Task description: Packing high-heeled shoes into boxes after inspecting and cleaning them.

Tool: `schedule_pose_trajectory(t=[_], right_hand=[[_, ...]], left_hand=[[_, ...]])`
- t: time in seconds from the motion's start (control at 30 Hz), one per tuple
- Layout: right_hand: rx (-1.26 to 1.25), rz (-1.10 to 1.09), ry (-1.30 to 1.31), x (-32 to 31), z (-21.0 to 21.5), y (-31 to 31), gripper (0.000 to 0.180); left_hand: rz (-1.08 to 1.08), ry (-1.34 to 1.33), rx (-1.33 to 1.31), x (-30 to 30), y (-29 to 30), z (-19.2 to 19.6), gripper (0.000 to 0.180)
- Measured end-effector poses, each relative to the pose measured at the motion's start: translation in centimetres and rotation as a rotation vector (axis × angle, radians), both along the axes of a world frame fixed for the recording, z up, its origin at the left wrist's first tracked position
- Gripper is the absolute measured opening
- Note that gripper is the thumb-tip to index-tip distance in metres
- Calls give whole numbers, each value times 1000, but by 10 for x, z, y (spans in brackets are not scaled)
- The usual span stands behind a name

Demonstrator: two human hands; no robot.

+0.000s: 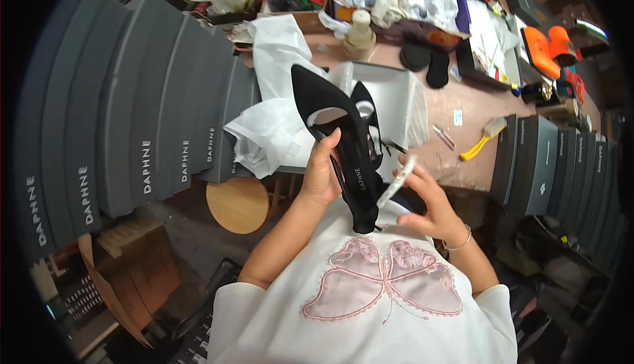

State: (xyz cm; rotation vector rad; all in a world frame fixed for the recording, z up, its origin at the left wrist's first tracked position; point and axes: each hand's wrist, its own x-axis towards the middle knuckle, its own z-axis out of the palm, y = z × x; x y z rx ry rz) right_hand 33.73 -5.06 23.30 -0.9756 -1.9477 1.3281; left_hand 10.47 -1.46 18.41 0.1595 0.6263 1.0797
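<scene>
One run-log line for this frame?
left hand: holds black shoe | right hand: holds pale strap | backdrop: grey boxes

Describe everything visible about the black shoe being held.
The black shoe is a pointed-toe, matte, suede-like pump with a pale lining and thin black straps near the heel. It is held in the air above the lap, toe pointing away toward the table, heel end down against the white shirt. The left hand grips its side, fingers curled into the opening. The right hand, beside it, pinches a pale beaded strap that lies near the shoe's heel end.
</scene>
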Motion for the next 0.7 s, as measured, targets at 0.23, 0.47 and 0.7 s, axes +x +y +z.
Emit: schedule_pose_trajectory(t=[0.23, 0.47, 0.7], right_hand=[[190, 101, -178, -43, 9, 22, 44], [92, -31, -40, -19, -2, 17, 116], [268, 192, -316, -44, 10, 32, 95]], left_hand=[[-23, -85, 23, 4, -4, -1, 64], [-91, 2, -157, -4, 6, -15, 39], [1, 20, -312, 22, 18, -9, 27]])
